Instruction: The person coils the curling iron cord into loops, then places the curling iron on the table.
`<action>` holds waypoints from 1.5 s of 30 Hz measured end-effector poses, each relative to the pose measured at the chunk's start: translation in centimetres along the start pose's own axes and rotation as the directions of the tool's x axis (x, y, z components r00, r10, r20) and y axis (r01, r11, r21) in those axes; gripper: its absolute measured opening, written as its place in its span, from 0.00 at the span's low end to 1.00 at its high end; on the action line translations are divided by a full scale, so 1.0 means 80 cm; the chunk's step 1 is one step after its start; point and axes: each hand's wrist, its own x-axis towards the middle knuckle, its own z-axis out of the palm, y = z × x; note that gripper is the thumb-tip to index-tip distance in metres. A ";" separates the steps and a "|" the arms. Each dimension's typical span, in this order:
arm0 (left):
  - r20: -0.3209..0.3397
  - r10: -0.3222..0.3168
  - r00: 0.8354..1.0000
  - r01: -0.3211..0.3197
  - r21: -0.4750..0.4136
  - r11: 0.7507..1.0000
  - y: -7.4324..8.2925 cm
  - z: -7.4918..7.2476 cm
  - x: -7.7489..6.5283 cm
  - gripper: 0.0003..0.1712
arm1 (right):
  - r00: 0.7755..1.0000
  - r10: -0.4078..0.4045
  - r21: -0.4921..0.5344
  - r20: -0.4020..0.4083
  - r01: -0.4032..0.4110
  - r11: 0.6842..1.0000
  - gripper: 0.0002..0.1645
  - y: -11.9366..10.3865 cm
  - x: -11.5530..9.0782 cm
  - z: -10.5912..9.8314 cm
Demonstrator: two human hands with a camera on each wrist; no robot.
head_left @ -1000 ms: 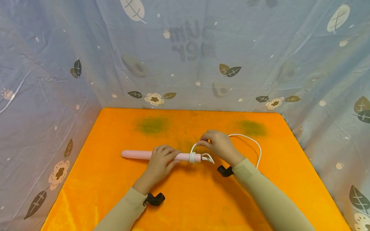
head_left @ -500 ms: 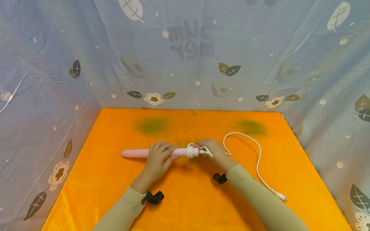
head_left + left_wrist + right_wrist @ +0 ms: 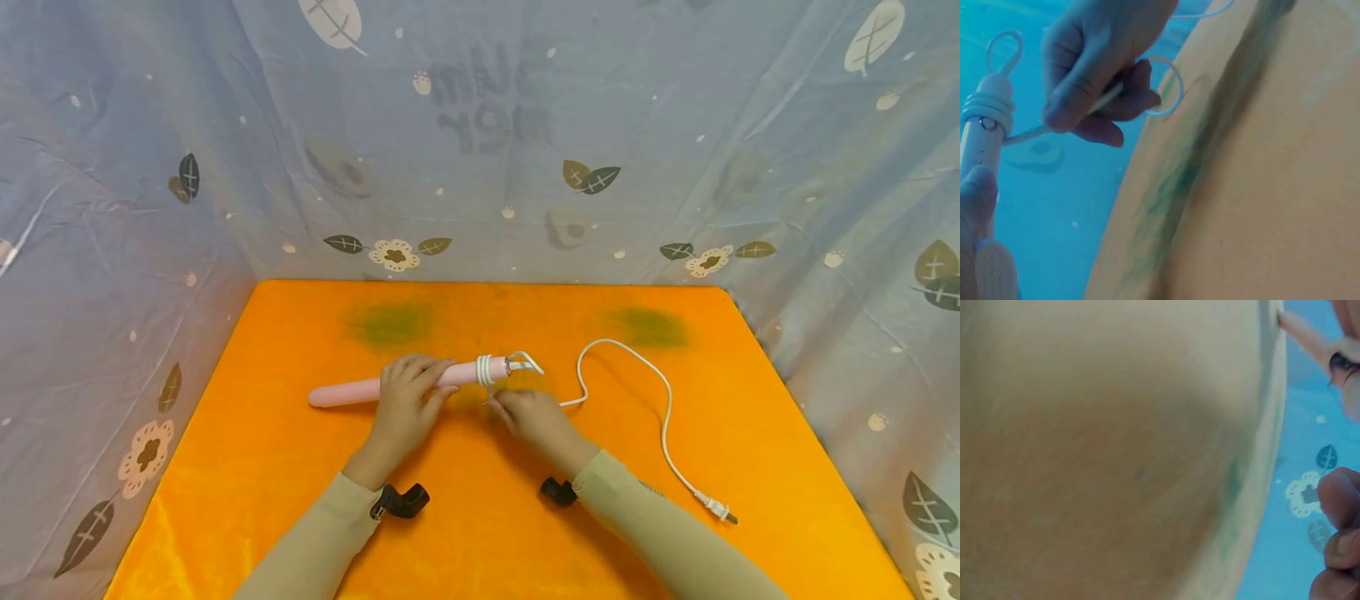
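A slim pink hair iron (image 3: 352,392) is held slantwise over the table, its corded end to the right. My left hand (image 3: 405,404) grips it around the middle. White cord (image 3: 483,369) circles that end in several close turns, and a small loop stands out past its tip. My right hand (image 3: 536,421) is just below the turns; in the left wrist view its thumb and fingers pinch the cord (image 3: 1029,135) where it leaves the coil. In the right wrist view only curled fingertips (image 3: 1338,547) of the right hand show, at the lower right edge.
The cord's free length (image 3: 667,400) curves over the orange tabletop (image 3: 480,533) and ends in a two-pin plug (image 3: 717,507) at the right. Patterned grey-blue curtains (image 3: 480,167) hang behind and along both sides. A black camera mount (image 3: 405,501) sits on the left wrist.
My right hand has come from above the iron round to below it, drawing the cord with it. The iron's corded end has risen, and the plug has come into view at the right.
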 end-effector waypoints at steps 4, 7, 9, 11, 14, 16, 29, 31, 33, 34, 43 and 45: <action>-0.010 -0.028 1.000 0.028 0.027 0.999 0.000 0.001 0.004 0.25 | 0.999 -0.035 -0.041 -0.017 0.034 0.999 0.18 -0.012 0.003 -0.008; -0.015 -0.041 0.999 0.041 0.042 0.998 0.000 0.001 0.006 0.24 | 0.998 -0.062 -0.073 -0.012 0.061 0.995 0.19 -0.020 0.006 -0.013; -0.016 -0.048 0.999 0.048 0.049 0.998 0.000 0.001 0.008 0.24 | 0.997 -0.073 -0.096 0.002 0.073 0.993 0.18 -0.025 0.007 -0.017; -0.013 -0.058 0.998 0.058 0.060 0.997 -0.001 0.002 0.009 0.23 | 0.996 -0.087 -0.112 0.009 0.087 0.990 0.15 -0.031 0.008 -0.021; -0.004 -0.075 0.997 0.075 0.076 0.994 -0.004 0.004 0.010 0.23 | 0.994 -0.109 -0.131 0.015 0.110 0.985 0.11 -0.038 0.009 -0.028; 0.016 -0.082 0.997 0.080 0.088 0.993 -0.007 0.005 0.010 0.22 | 0.992 -0.123 -0.134 0.022 0.124 0.983 0.08 -0.042 0.010 -0.034; 0.205 -0.086 0.975 0.056 0.147 0.988 -0.011 0.015 -0.002 0.20 | 0.989 -0.150 -0.134 0.008 0.150 0.980 0.07 -0.037 0.026 -0.071; 0.202 -0.063 0.977 0.035 0.143 0.989 -0.010 0.016 -0.004 0.20 | 0.988 -0.155 -0.130 0.004 0.154 0.979 0.06 -0.034 0.028 -0.073; 0.206 -0.038 0.978 0.009 0.141 0.990 -0.009 0.017 -0.006 0.21 | 0.987 -0.160 -0.126 -0.003 0.159 0.979 0.06 -0.031 0.030 -0.076; 0.212 -0.027 0.977 -0.003 0.141 0.990 -0.008 0.018 -0.008 0.21 | 0.987 -0.164 -0.128 -0.004 0.162 0.978 0.06 -0.029 0.031 -0.078; 0.282 0.006 0.959 -0.051 0.153 0.987 0.001 0.023 -0.019 0.20 | 0.994 -0.110 -0.142 0.000 0.109 0.984 0.09 -0.003 0.040 -0.083; 0.277 0.003 0.961 -0.048 0.153 0.987 0.002 0.023 -0.019 0.20 | 0.996 -0.085 -0.139 0.010 0.086 0.987 0.08 0.001 0.039 -0.084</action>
